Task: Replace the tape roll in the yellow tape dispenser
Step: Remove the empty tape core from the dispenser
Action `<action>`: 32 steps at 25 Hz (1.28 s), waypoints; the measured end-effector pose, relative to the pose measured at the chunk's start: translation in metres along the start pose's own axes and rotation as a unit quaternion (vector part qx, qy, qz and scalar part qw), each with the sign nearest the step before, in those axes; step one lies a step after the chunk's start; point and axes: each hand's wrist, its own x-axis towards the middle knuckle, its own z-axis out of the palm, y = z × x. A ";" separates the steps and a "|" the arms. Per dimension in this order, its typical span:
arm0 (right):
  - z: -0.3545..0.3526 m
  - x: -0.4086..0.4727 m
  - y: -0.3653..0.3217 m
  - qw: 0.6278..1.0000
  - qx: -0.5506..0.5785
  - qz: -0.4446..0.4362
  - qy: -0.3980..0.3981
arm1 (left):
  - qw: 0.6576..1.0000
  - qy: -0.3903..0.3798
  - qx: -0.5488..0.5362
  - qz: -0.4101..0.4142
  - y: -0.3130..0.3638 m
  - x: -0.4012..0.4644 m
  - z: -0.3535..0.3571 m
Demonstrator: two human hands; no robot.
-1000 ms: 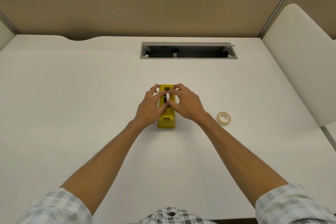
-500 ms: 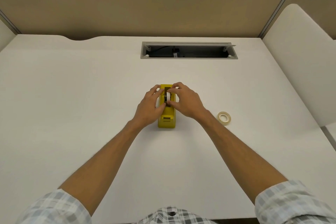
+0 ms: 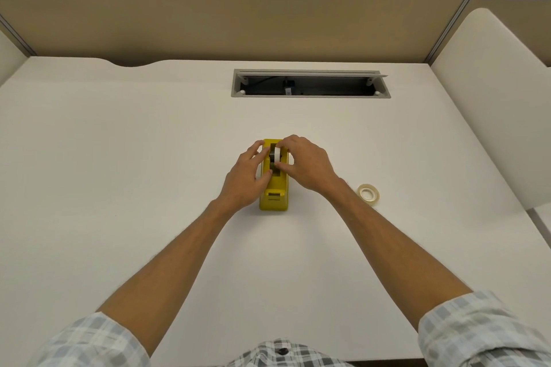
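A pale desk in a partitioned office cubicle fills the view, seen from above. Nearest the camera, 2 checked sleeves and bare forearms reach forward to the middle of the desk. There the yellow tape dispenser stands with its cutter end toward the person. The left hand is laid against the dispenser's left side, thumb on its top edge, bracing it rather than closed around anything. The right hand is pinched, thumb and fingers, on a white roll standing on edge in the dispenser's open well, beside a dark hub.

Compared with 1 second ago, the white roll is seen higher and more clearly between the fingertips, and the right hand has shifted slightly toward the far end of the well. This is judged to mean the roll is being worked on or off its seat; which of the 2 cannot be told from this view.

To the right, well apart from the dispenser, a second, translucent tape roll lies flat on the desk, untouched. Farther back an open cable tray is set into the desk, and behind it stands a tan partition carrying the numbers 474 and 475.
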 end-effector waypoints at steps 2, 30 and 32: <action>-0.002 -0.001 0.001 1.000 0.008 0.000 -0.002 | 1.000 -0.002 0.000 -0.004 0.000 0.000 0.000; -0.010 -0.001 -0.002 0.995 0.098 -0.015 0.024 | 0.997 0.055 -0.053 0.018 0.010 0.008 -0.010; -0.013 -0.003 -0.003 0.991 0.128 -0.014 0.025 | 0.995 0.054 -0.075 0.024 0.011 0.005 -0.012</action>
